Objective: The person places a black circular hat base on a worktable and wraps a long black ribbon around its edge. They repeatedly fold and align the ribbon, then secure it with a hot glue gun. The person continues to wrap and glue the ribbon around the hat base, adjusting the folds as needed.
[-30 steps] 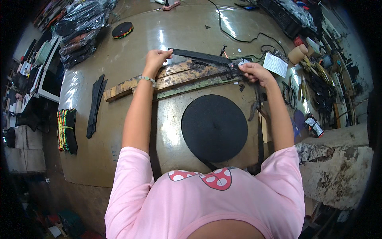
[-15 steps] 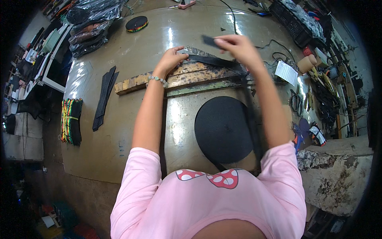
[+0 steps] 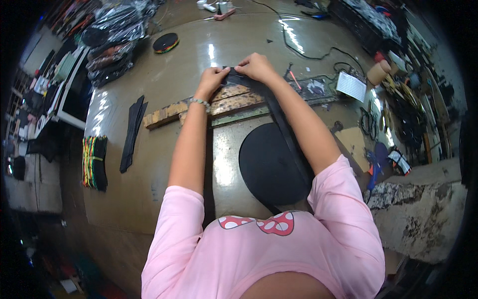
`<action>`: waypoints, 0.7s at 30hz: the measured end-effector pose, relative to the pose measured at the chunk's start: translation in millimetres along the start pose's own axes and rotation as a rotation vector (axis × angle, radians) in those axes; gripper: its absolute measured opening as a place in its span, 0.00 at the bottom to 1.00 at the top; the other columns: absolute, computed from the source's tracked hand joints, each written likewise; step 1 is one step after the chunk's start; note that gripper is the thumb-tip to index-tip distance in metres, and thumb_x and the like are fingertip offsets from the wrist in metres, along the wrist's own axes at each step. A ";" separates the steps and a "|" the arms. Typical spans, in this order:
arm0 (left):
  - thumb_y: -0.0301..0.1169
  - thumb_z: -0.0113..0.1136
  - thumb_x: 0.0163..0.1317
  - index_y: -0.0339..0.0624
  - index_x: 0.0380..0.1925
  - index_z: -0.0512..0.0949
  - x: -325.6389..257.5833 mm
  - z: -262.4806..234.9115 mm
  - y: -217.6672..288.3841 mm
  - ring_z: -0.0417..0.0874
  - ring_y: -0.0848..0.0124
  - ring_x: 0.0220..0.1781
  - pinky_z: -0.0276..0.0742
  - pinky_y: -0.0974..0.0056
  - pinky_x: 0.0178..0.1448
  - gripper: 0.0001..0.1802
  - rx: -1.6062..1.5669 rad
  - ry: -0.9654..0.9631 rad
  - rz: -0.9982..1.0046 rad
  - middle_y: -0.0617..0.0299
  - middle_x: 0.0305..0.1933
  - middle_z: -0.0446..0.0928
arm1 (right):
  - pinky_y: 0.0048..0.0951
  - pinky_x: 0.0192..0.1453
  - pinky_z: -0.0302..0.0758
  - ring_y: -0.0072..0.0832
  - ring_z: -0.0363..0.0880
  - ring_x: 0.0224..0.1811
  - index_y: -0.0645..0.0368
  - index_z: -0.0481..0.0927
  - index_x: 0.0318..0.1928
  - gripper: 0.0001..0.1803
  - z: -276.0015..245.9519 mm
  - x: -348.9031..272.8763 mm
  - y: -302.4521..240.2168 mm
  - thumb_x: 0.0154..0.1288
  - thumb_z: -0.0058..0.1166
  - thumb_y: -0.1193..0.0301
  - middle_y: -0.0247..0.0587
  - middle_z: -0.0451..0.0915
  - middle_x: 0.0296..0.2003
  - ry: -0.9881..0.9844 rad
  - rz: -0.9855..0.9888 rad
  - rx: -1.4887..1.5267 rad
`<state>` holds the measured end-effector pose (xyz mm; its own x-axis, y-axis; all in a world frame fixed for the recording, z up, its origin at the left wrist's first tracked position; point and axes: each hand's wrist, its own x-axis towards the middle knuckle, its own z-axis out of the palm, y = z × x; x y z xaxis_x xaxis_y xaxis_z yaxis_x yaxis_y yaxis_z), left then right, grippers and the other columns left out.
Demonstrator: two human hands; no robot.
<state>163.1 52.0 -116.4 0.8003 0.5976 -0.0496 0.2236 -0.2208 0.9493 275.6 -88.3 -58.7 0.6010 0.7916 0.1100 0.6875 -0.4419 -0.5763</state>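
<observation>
Over the scorched wooden boards (image 3: 164, 114), my left hand (image 3: 213, 82) pinches a black webbing strap (image 3: 280, 117) near its end. Close beside it, my right hand (image 3: 255, 67) also has its fingers closed on the strap's far end; fingertips hide part of it. From there the strap runs back under my right forearm, past a large flat roll of black webbing (image 3: 269, 167) lying on the table. Whether the dark flat piece between my hands is the strap's own end or a separate piece, I cannot tell.
Cut black strips (image 3: 132, 134) and a tied bundle of multicoloured straps (image 3: 94, 162) lie at left. A small roll (image 3: 166, 43) and plastic-wrapped goods (image 3: 114, 40) are farther back. A slim tool with a red part (image 3: 295, 78), a white sheet (image 3: 351, 86) and scissors (image 3: 368, 122) are at right.
My right hand has moved left and down, bringing the dark flat piece it held in the air next to my left hand. My left hand stays at the strap. The view has shifted slightly.
</observation>
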 end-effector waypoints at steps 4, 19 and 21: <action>0.42 0.59 0.58 0.40 0.19 0.75 4.7 0.4 -4.8 0.62 0.81 0.19 0.57 0.73 0.23 0.17 0.053 0.016 0.046 0.72 0.17 0.66 | 0.28 0.26 0.70 0.24 0.74 0.20 0.66 0.82 0.28 0.25 -84.5 -44.4 34.7 0.52 0.59 0.51 0.40 0.77 0.18 0.012 -0.025 0.024; 0.45 0.60 0.54 0.35 0.25 0.76 -2.3 2.6 1.4 0.73 0.72 0.24 0.71 0.63 0.34 0.20 0.320 0.127 0.075 0.56 0.20 0.74 | 0.24 0.25 0.63 0.20 0.67 0.19 0.60 0.77 0.24 0.16 -89.9 -119.8 132.3 0.56 0.57 0.59 0.32 0.72 0.17 0.146 0.287 0.047; 0.43 0.59 0.56 0.33 0.35 0.77 -3.5 2.7 1.1 0.74 0.73 0.27 0.70 0.65 0.34 0.20 0.228 0.112 0.075 0.57 0.25 0.76 | 0.29 0.32 0.70 0.27 0.75 0.25 0.66 0.77 0.28 0.16 -99.7 -111.3 110.4 0.58 0.54 0.63 0.43 0.77 0.21 0.375 0.317 -0.082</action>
<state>162.0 47.6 -116.0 0.7555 0.6518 0.0654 0.2957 -0.4285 0.8538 325.3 -267.3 -53.8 0.8807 0.4133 0.2314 0.4675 -0.6800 -0.5649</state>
